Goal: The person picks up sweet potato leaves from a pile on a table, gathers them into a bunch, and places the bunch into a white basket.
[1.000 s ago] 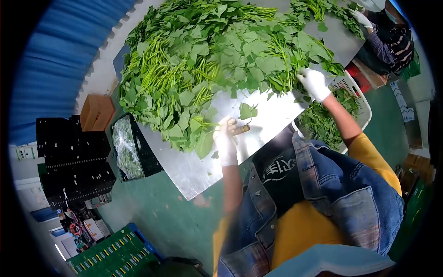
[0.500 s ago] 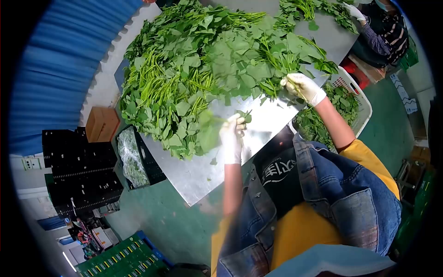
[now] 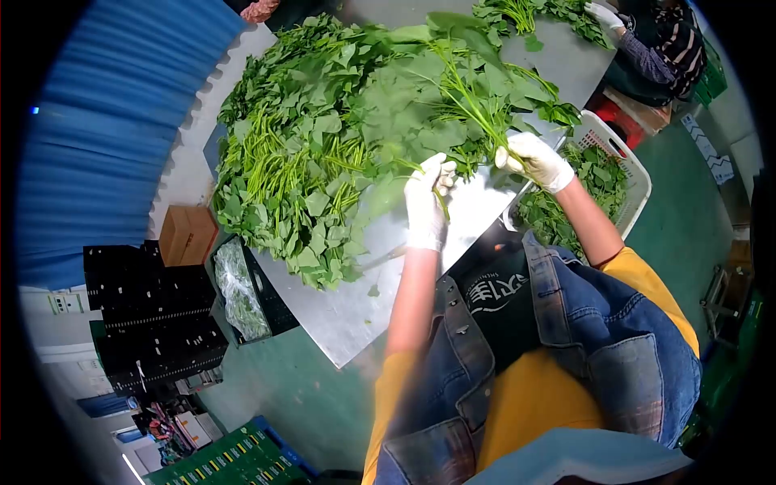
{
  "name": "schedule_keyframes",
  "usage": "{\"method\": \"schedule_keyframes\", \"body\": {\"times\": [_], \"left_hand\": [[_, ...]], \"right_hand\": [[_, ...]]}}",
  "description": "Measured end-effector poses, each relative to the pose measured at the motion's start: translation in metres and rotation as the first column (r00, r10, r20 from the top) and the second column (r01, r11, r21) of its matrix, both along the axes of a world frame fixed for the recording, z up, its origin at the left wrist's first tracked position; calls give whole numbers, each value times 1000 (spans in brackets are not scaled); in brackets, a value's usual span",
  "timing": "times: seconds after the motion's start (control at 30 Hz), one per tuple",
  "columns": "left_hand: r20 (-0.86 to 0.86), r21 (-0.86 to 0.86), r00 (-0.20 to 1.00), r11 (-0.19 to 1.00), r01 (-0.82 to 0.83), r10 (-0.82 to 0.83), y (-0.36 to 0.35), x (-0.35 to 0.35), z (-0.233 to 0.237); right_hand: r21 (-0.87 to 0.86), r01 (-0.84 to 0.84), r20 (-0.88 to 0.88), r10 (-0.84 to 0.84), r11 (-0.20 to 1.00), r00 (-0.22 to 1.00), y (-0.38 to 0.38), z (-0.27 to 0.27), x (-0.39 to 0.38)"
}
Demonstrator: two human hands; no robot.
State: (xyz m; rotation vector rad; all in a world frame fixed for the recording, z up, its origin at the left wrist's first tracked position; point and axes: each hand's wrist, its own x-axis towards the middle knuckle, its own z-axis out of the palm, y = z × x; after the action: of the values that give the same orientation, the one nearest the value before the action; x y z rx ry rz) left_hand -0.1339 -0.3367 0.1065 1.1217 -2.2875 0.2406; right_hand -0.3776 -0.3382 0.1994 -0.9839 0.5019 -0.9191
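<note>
A large heap of leafy green stems (image 3: 299, 153) covers much of the metal table (image 3: 323, 319). My left hand (image 3: 427, 202), in a white glove, is closed around a leafy stem (image 3: 443, 204) whose cut end hangs below the fingers. Its leaf part blurs into the heap to the left. My right hand (image 3: 535, 162), also gloved, grips a small bunch of long green stems (image 3: 473, 105) by their lower ends. The leaves of that bunch point up and away over the heap. Both hands are above the table's near edge, a short way apart.
A white plastic basket (image 3: 638, 190) of leafy greens stands right of the table. Across the table, another person's gloved hand (image 3: 605, 16) touches more greens. Left are a cardboard box (image 3: 186, 234), black crates (image 3: 153, 315) and a plastic-covered bundle (image 3: 241, 295).
My left hand has moved up and right, closer to my right hand, with a stem in its fingers. The bunch in my right hand now stands out longer above the heap.
</note>
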Motion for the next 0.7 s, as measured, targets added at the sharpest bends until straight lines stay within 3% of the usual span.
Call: {"method": "schedule_keyframes", "body": {"times": [0.03, 0.07, 0.1, 0.13, 0.17, 0.2, 0.23, 0.27, 0.33, 0.37, 0.4, 0.47, 0.5, 0.53, 0.57, 0.6, 0.63, 0.7], "left_hand": [[61, -55, 998, 998, -20, 24, 6, -6, 31], [122, -109, 991, 993, -37, 51, 11, -8, 43], [-168, 109, 986, 994, 29, -11, 9, -6, 42], [-164, 111, 987, 994, 25, -6, 9, -8, 50], [-545, 377, 837, 908, 184, 56, 10, -15, 69], [-796, 516, 558, 745, 422, 235, 12, -22, 89], [-849, 490, 225, 551, 675, 479, 12, -27, 99], [-847, 492, 227, 551, 674, 480, 12, -31, 101], [-843, 537, 368, 633, 557, 392, 12, -37, 103], [-788, 533, 563, 734, 422, 248, 12, -35, 105], [-787, 534, 565, 732, 423, 247, 14, -37, 106], [-819, 573, 348, 666, 477, 456, 20, -41, 115], [-675, 360, -131, 479, 800, 726, 17, -37, 113], [-675, 362, -127, 476, 801, 727, 17, -35, 105], [-708, 455, 0, 457, 764, 706, 18, -33, 96], [-723, 543, 130, 441, 715, 679, 19, -33, 86], [-746, 542, 594, 793, 278, 301, 23, -40, 81], [-749, 492, 609, 835, 247, 262, 26, -51, 78]], "right_hand": [[-19, -7, -62, 6, 1000, 998, 2, -9, -3], [-406, 51, -237, -159, 912, 958, 9, 2, 3], [-169, -2, -137, -21, 986, 990, 8, -13, 0], [68, -90, -4, 90, 994, 996, 6, -28, -3], [70, -94, 0, 95, 993, 996, 8, -29, 0], [37, -78, -55, 80, 996, 995, 13, -26, 5], [2, -62, -110, 62, 998, 992, 18, -21, 9], [-286, -27, -346, -77, 958, 935, 24, -4, 14], [-378, -55, -227, -34, 924, 973, 25, -12, 17], [-377, -52, -224, -36, 925, 974, 26, -13, 17], [-391, -80, -247, -21, 917, 969, 27, -14, 15], [-404, -103, -268, -10, 909, 963, 30, -15, 13], [-460, -142, -308, -7, 876, 951, 31, -15, 12], [-512, -184, -349, -8, 839, 937, 31, -15, 11], [-431, -206, -383, 29, 878, 923, 32, -7, 16], [52, -189, -310, 196, 981, 930, 34, 2, 17], [66, -109, -322, 124, 992, 938, 40, 9, 25], [66, 6, -436, 24, 998, 899, 43, 24, 36]]}}
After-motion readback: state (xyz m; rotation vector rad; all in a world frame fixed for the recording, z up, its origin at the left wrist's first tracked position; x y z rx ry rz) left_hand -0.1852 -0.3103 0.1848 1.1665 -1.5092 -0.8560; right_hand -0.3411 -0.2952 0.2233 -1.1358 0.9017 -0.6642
